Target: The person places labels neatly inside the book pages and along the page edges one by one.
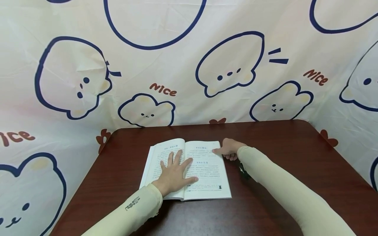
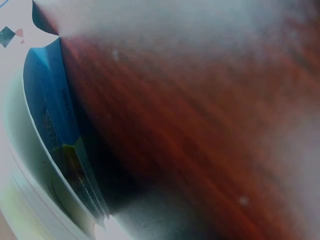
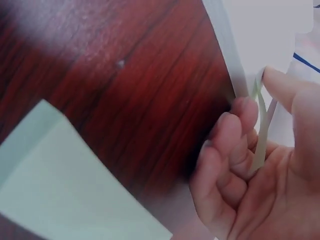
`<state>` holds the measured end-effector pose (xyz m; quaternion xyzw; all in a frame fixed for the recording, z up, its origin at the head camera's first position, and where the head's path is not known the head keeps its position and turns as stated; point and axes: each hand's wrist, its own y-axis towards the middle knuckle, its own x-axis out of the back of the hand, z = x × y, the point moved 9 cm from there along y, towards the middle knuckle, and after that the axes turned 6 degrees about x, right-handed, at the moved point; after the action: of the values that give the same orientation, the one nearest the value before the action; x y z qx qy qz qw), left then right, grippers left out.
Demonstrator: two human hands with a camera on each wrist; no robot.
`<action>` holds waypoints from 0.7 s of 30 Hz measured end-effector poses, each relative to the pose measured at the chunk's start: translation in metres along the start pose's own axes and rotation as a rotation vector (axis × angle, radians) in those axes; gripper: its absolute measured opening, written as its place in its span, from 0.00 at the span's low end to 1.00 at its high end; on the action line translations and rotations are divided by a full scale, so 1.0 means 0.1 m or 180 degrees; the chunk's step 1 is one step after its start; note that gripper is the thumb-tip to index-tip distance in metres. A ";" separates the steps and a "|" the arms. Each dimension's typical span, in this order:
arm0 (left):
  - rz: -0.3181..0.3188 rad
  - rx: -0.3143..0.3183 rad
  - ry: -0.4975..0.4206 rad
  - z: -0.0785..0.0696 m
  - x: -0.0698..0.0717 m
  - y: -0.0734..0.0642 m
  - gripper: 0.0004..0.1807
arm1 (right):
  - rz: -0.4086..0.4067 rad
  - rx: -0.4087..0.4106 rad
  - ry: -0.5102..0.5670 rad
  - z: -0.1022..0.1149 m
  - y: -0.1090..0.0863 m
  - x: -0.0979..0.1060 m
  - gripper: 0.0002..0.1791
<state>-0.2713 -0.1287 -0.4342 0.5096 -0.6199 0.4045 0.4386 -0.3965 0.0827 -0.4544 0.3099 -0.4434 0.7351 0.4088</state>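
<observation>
An open book (image 1: 203, 190) with printed pages lies on the dark brown table. My left hand (image 1: 172, 173) rests spread across the left page, its thumb and a fingertip reaching over the fold onto the right page. At the upper right corner my right hand (image 1: 229, 149) pinches the edge of a page (image 3: 260, 125). In the right wrist view the thumb lies on that page and the other fingers curl beneath it. The left wrist view shows the book's blue cover (image 2: 52, 100) below the bowed page edges; the left hand is out of that view.
Brown table (image 1: 295, 157) surface surrounds the book. A pale cloth (image 1: 183, 65) printed with cartoon outlines hangs behind the table and along both sides. Cream sleeves (image 1: 277, 173) cover both forearms.
</observation>
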 end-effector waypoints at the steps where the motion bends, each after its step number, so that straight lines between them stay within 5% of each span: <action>1: 0.0001 -0.0002 -0.0002 0.00 0.00 0.00 0.44 | 0.0000 -0.0016 0.0016 0.00 0.00 0.00 0.29; 21: -0.0008 -0.0004 -0.0012 0.00 0.00 -0.01 0.43 | 0.0349 0.0491 0.0372 0.03 -0.08 0.02 0.26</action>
<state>-0.2703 -0.1285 -0.4342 0.5109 -0.6203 0.4026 0.4383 -0.3900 0.0830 -0.4480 0.2723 -0.3772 0.8051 0.3681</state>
